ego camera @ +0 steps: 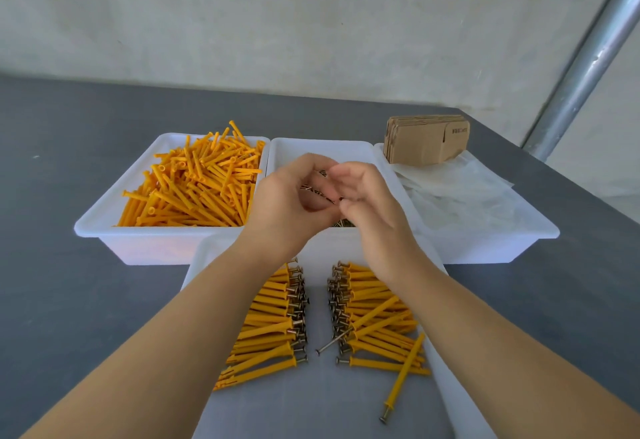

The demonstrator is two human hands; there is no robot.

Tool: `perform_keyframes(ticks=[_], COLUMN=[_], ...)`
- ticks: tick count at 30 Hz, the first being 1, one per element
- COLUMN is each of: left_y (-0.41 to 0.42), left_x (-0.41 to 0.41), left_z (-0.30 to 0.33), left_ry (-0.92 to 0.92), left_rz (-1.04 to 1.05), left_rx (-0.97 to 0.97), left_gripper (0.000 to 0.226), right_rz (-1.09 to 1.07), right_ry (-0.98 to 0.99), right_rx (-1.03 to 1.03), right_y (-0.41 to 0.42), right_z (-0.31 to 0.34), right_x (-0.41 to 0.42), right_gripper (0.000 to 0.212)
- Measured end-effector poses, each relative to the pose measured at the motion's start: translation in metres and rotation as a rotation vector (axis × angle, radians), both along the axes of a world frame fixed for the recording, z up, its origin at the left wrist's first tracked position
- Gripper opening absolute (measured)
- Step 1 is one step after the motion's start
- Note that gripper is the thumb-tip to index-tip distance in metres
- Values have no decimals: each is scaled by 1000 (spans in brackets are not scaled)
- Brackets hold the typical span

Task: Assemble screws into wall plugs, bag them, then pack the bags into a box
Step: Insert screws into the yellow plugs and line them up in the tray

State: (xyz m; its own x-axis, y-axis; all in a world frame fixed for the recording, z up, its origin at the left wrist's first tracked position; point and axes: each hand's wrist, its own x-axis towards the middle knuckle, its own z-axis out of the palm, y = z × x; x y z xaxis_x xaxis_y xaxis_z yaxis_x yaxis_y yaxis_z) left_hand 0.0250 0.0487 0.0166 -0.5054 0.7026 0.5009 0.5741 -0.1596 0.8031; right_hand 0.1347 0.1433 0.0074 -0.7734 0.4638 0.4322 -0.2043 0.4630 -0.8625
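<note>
Bare forearms — no sleeves, hands [332,203] ungloved

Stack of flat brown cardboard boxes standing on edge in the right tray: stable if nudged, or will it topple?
The stack of flat brown cardboard boxes stands on edge atop loose clear plastic bags, so that footing looks soft; a sideways nudge would probably tip or fan it. Unbound sheets would likely slide apart when lifted. Thin card, so probably light and fairly stiff.

Orange-yellow wall plugs [194,182] are seen in a white tray [104,220]. Metallic grey screws [334,340] are shown on a grey table [69,282]. Brown cardboard boxes [424,138] are seen behind.
</note>
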Motion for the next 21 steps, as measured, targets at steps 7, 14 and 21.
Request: perform_keyframes(ticks=[7,14,21], left_y=[-7,-16,-16], left_x=[-15,-33,-55], left_z=[0,-3,-10], left_ry=[-292,-429,-157], left_rz=[-92,-175,417], left_rx=[31,-172,-40], left_gripper=[32,19,5], right_rz=[-246,-112,-24], right_ry=[52,-51,-259], right_rx=[361,358,349], right_y=[12,20,5], right_z=[-6,-5,-20], right_x=[2,5,-3], right_gripper=[26,19,16])
